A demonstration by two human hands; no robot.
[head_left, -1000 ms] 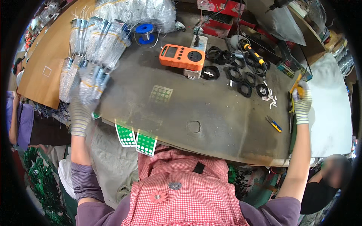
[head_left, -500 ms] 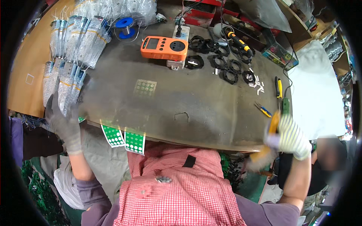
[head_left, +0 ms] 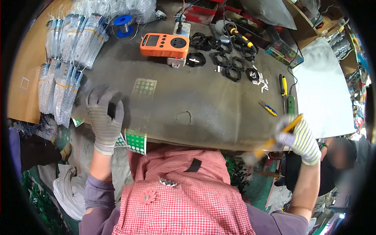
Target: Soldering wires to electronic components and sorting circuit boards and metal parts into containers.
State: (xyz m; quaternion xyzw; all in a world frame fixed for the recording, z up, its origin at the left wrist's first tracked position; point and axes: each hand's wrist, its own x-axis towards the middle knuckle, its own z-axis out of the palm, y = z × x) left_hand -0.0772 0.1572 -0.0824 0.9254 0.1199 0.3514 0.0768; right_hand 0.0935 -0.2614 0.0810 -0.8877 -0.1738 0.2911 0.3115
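- Right hand (head_left: 300, 140), at the table's (head_left: 219, 117) near right edge, grips a yellow-handled brush (head_left: 268, 145), its head blurred; a steady hold suits it.
- Left hand (head_left: 105, 124), well apart, fingers spread, nothing seen in it, near green sticker sheets (head_left: 136, 143).
- Beyond, yellow-blue snips (head_left: 269, 109), then loose white pieces (head_left: 261, 81): light strokes would avoid scattering these.

At 3 o'clock, the right hand's (head_left: 300, 139) gloved fingers blur, as does the lower end of the yellow tool (head_left: 268, 145) they grip; its tip is unclear. At 8 o'clock, the left hand (head_left: 105, 123) hides part of a green sheet (head_left: 121, 141). At 11, bubble wrap (head_left: 141, 9) runs off the top edge. At 2, white scraps (head_left: 264, 85) are too small to identify.
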